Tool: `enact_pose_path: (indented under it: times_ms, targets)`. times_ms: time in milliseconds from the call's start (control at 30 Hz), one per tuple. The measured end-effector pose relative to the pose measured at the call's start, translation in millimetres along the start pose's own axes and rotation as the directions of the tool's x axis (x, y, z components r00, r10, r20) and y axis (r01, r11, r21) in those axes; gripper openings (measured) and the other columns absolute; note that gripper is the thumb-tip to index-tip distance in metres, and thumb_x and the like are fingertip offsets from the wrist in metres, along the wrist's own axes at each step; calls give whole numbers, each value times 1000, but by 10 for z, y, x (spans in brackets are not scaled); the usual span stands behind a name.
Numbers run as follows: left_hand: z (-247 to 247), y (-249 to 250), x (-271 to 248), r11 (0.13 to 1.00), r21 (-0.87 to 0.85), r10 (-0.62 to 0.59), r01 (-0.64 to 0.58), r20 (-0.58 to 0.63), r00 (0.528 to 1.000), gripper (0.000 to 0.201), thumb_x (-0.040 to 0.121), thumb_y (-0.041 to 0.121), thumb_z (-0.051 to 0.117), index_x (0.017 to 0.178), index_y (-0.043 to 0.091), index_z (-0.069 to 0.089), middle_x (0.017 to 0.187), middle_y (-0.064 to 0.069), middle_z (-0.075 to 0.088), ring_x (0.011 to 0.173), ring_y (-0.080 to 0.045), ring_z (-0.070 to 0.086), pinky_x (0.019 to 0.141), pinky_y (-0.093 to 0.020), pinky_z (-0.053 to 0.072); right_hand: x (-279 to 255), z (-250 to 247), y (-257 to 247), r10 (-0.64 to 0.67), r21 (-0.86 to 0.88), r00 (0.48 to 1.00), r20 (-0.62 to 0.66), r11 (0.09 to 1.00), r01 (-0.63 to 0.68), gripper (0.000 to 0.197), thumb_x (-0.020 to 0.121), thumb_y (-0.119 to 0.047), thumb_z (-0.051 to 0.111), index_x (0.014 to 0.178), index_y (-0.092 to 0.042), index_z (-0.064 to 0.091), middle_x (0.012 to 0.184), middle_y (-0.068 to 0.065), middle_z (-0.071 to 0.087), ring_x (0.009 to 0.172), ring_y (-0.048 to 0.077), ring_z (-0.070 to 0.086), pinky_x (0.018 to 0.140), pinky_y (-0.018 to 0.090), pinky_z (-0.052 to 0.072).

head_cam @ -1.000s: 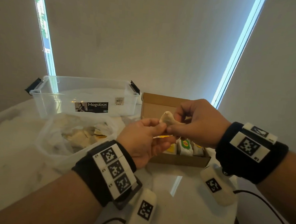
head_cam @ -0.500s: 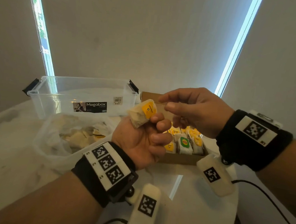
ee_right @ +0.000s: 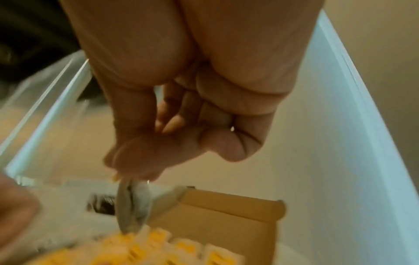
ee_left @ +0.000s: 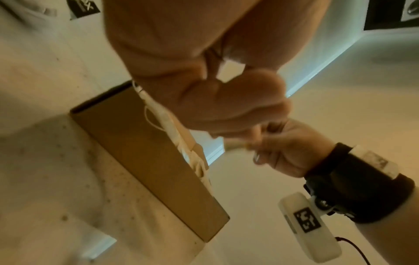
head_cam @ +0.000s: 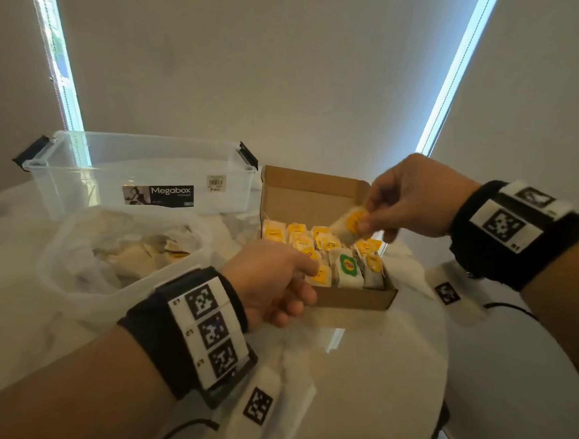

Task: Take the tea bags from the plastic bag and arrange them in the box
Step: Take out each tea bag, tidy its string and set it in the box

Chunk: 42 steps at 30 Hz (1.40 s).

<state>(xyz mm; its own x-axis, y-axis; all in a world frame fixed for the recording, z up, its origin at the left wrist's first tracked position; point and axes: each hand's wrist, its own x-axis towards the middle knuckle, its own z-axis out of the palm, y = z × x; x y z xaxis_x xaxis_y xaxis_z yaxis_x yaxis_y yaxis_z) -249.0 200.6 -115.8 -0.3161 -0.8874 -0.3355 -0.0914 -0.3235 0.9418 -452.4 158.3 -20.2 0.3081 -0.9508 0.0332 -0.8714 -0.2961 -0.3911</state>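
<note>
Right hand point(head_cam: 415, 196): grip pinching a yellow-tagged white paper tea bag point(head_cam: 349, 223) just above the far right of the open brown cardboard box point(head_cam: 354, 296).
Left hand point(head_cam: 270, 282): at the box's near left corner, fingers loosely curled, grasping nothing.
Clear plastic bag point(head_cam: 85, 257): left on the tabletop, more tea bags inside.

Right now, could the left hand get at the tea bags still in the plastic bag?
Probably yes: the left hand holds nothing and hovers beside the plastic bag, whose mouth lies open toward it with nothing across the loose tea bags.
</note>
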Motion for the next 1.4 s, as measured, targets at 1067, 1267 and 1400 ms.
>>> enact_pose_path:
  times_ms: [1067,1267,1400]
  targets:
    - [-74,29,64,965,-9,-261,261,-20,965,25,91,21,63,113,13,55,106,-16,68,72,-33,72,59,-34,58,301,553,432,238,-460,952,193,879,-127,21,81,-29,82,79,-19,63,91,1,71,76,11,61,78,22,52]
    - [-39,46,42,964,1,-266,266,14,964,30,93,24,61,119,12,53,103,-12,65,69,-29,71,58,-31,57,317,457,335,252,-457,957,145,875,-161,21,79,-30,83,79,-18,66,83,-2,71,72,10,63,70,21,52]
    - [33,58,-30,982,-8,-188,188,-13,982,20,93,21,59,110,13,54,89,-9,67,57,-25,67,48,-25,52,316,414,17,170,-438,985,22,887,-143,19,77,-30,81,73,-20,65,71,-3,65,66,11,58,61,24,47]
